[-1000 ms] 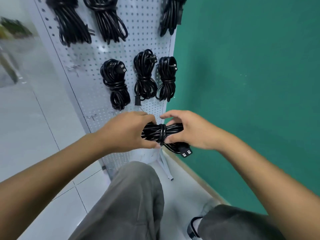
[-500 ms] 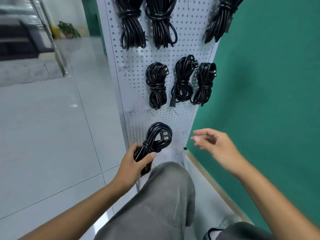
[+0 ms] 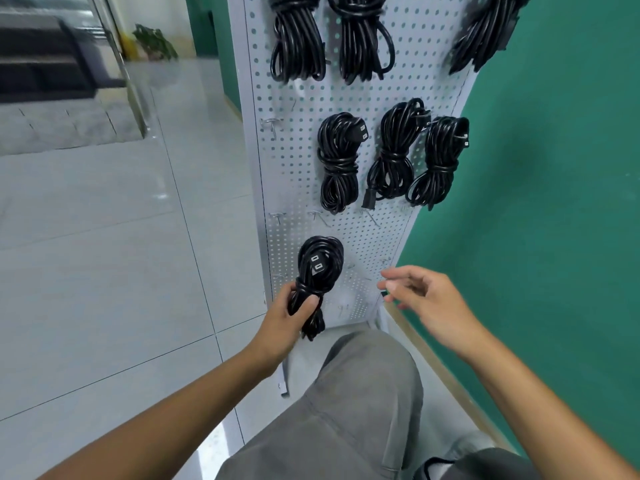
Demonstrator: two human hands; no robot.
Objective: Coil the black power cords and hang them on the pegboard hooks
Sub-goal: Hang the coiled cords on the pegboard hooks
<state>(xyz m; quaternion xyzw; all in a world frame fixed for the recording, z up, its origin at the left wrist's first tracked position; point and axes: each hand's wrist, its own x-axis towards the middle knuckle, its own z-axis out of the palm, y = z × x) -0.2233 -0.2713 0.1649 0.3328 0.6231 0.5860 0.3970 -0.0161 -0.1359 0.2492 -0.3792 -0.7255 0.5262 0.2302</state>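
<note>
A person's left hand (image 3: 289,315) wraps its fingers and thumb around the bound waist of a coiled black rubber power cord with a two-prong plug (image 3: 317,271), holding the bundle upright against the lower part of a tall white perforated metal pegboard (image 3: 367,237), its upper loop raised towards the row of bare wire hooks (image 3: 316,216) just above, apparently so the loop can be slipped over one; gripping at the wrapped middle keeps the coil from springing loose. The right hand (image 3: 420,297) hovers just beside the board, fingers loosely spread and holding nothing, likely ready to steady the loop. Three finished black cord bundles (image 3: 391,157) hang by their top loops from the middle row, with more above, suggesting the job is well along; the lowest hooks stand bare
</note>
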